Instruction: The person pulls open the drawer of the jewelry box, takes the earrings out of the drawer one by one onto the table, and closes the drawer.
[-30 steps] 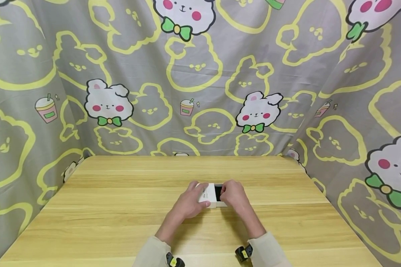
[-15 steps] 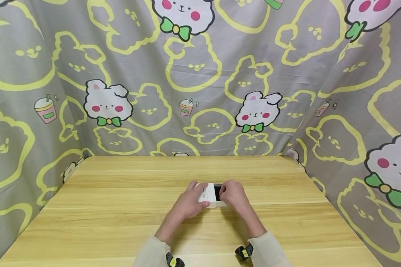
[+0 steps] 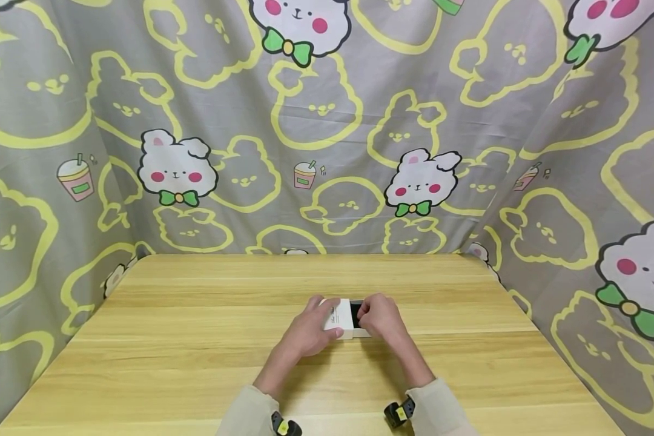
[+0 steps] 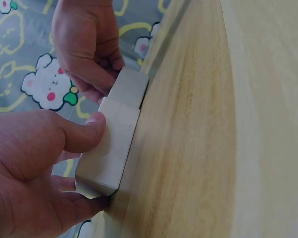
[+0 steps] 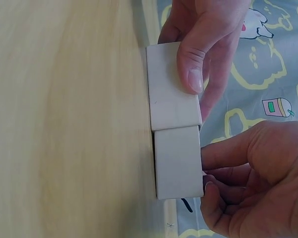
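A small white drawer-style box (image 3: 340,319) lies on the table with printed lettering on its sleeve. My left hand (image 3: 307,330) grips the sleeve, its thumb (image 4: 94,131) along the near side and other fingers round the far side and end. From the sleeve's right end the white inner tray (image 5: 178,163) sticks out, showing a black interior (image 3: 355,315). My right hand (image 3: 381,316) is bent over the tray's outer part, fingers curled at its top edge and dipping towards the black inside. It seems to pinch the tray there; the fingertips are partly hidden.
The wooden table (image 3: 223,369) spreads out around the box. Behind it and at both sides hangs a grey curtain (image 3: 327,139) printed with rabbits and cups. Both sleeves have a small black wrist device (image 3: 396,414) by the cuff.
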Available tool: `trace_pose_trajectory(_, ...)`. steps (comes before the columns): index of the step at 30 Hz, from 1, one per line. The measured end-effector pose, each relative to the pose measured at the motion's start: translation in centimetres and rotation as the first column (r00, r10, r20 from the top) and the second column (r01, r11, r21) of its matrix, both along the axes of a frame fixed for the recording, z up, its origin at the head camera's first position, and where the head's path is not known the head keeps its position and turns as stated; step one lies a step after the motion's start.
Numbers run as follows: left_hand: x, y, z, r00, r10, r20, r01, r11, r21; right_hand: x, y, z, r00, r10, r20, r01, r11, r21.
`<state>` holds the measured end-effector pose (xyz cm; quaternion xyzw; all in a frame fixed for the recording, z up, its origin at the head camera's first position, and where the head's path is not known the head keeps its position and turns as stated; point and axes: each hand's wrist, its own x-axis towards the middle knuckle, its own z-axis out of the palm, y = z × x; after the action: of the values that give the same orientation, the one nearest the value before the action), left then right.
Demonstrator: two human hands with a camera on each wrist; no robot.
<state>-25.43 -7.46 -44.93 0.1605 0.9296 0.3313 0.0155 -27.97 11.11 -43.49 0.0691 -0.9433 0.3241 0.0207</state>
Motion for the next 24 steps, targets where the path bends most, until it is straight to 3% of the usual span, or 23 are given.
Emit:
trace_pose_trajectory(11, -0.06, 0.13, -0.07, 1.000, -0.003, -0.010, 0.003, 1.000, -0.004, 0.20, 0.28, 0.16, 1.000, 0.006, -0.011, -0.006, 1.000, -0.013)
trace_pose_trajectory(24, -0.13, -0.03, -0.25, 1.000, 0.000, -0.010, 0.000, 1.000, -0.008, 0.28, -0.25, 0.43, 1.000, -0.018, -0.015, 0.019, 0.997, 0.071)
